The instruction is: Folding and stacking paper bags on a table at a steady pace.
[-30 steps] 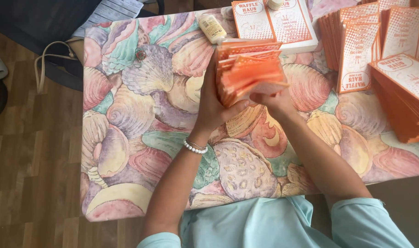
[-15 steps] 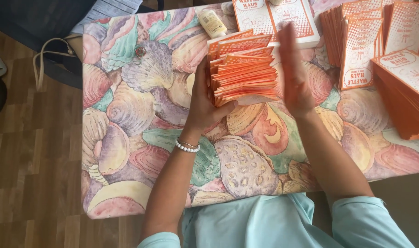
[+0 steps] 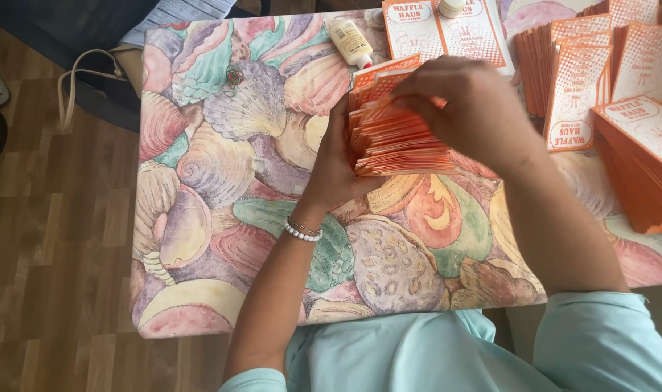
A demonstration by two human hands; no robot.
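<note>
The left hand (image 3: 338,170) gripped the near-left edge of a thick stack (image 3: 396,138) of orange paper bags, thumb and fingers clamped against its side, holding it on edge on the cloth (image 3: 222,181). A bead bracelet (image 3: 302,231) ringed that wrist. The right hand (image 3: 469,109) lay over the top of the same stack, its fingers (image 3: 407,93) curled down among the upper bags; whether they pinched a single bag or merely pressed on several could not be told. Both hands met on the stack, which sat between them, directly ahead of the person's chest.

The cloth, printed with large shells in pink, green and purple, covered the table under both forearms. Just beyond the right hand lay a flat white card (image 3: 436,29) with orange print. Beyond the left hand, apart from the stack, lay a small pale bottle (image 3: 350,41) on its side, its red tip nearest the stack. To the right of the right hand stood rows of orange-and-white bags (image 3: 581,101), leaning on edge, and nearer the right elbow a further pile (image 3: 639,174) of them lay flat, its orange edges showing. A few orange bags rose upright behind the stack, under the right hand's fingers.

Far to the left of the left hand, off the table, a pale strap (image 3: 77,80) looped over a dark chair above the wood floor (image 3: 48,239). The person wore a light aqua shirt (image 3: 418,356).
</note>
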